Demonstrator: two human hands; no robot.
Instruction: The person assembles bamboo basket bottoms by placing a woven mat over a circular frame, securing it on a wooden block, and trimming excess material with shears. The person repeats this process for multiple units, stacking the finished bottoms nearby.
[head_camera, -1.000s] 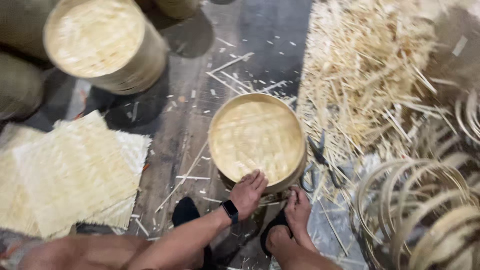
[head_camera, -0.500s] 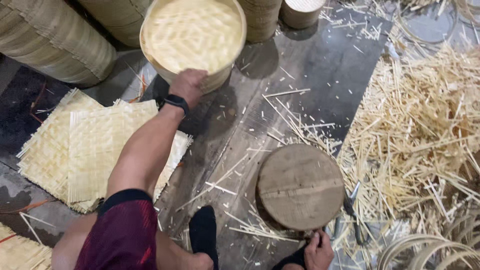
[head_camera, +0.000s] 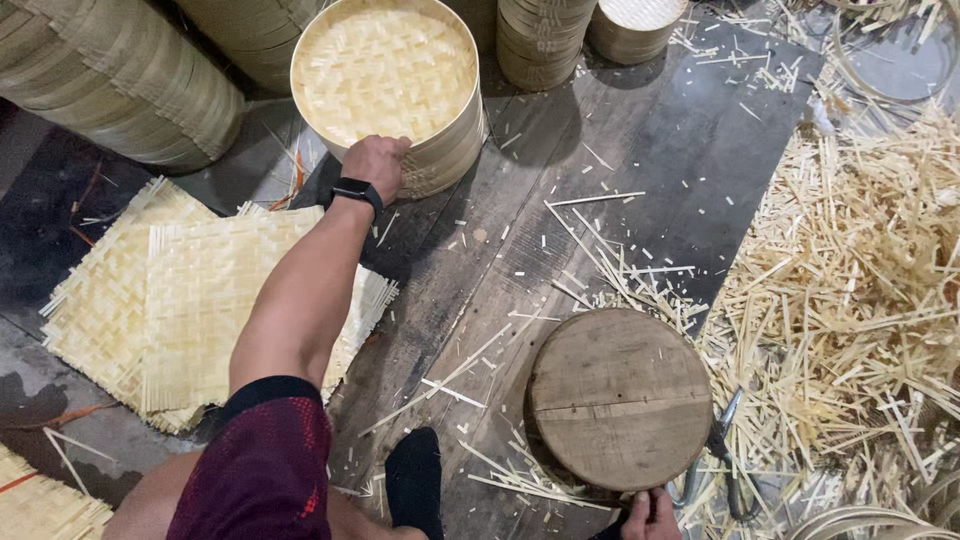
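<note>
Left hand (head_camera: 375, 165) stretched out, fingers curled over the near rim of the round bamboo steamer basket (head_camera: 385, 75) standing on the wooden floor (head_camera: 620, 150) at top centre. Right hand (head_camera: 650, 515) low at the frame edge, just beside the round wooden block (head_camera: 620, 395); grip hard to tell, mostly cut off. Woven bamboo mats (head_camera: 190, 300) lie left, bamboo scraps (head_camera: 860, 290) right, scissors (head_camera: 720, 455) touching the block.

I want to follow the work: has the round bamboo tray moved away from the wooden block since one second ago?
Yes. The round bamboo tray sat on the wooden block then; now the left hand holds it on the stack, far up-left of the block.
</note>
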